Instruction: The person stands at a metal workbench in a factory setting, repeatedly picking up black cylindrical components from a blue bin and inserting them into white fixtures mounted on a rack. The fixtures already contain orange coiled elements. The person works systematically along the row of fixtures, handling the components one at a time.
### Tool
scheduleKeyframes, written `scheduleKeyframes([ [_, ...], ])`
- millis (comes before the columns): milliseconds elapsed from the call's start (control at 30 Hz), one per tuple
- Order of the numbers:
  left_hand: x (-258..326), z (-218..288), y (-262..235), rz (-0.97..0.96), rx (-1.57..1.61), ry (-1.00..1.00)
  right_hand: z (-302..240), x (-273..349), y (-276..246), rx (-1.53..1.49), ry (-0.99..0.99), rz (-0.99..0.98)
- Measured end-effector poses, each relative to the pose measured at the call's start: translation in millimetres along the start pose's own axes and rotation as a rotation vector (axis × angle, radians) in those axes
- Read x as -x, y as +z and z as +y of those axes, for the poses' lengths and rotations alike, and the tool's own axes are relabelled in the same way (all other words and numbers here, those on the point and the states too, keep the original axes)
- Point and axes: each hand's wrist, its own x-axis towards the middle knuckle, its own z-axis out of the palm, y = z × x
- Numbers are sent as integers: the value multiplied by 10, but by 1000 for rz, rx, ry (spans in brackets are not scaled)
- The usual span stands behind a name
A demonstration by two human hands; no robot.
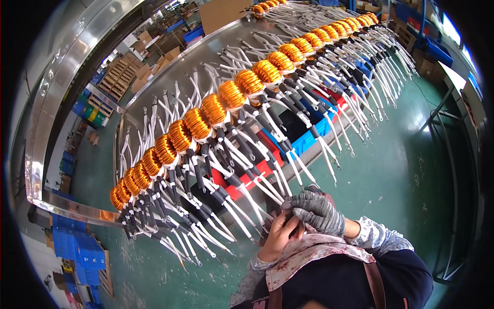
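- Both hands close in on the lead ends: bare left hand (279,238) with fingers curled, right hand (321,213) in a grey knitted glove, fingers folded beside it. What they pinch is hidden at this angle, so I cannot tell, though a white lead seems likely.
- Copper-wound toroidal coils (213,109) stand in one long row on the metal bench (221,40), probably so their white leads (302,169) overhang the near edge within reach.
- Copper-orange windings look glossy and tightly packed; black sleeves (219,194) cover parts of the leads, and small metal terminals tip many.
- Beneath the overhanging leads sit a red bin (236,191) and blue bin (307,141).
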Motion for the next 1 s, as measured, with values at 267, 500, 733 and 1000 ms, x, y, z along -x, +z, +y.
scheduleKeyframes([
  [267,110,25,54,-59,-14,-21,-75,-633,-888,85,8,596],
  [500,186,-121,-26,-76,62,-68,312,-975,-1411,1001,-72,811],
  [733,144,-129,-39,-83,57,-101,302,-1060,-1447,1051,-166,684],
  [1000,97,-159,18,-112,76,-132,157,-1471,-1528,1383,-26,455],
])
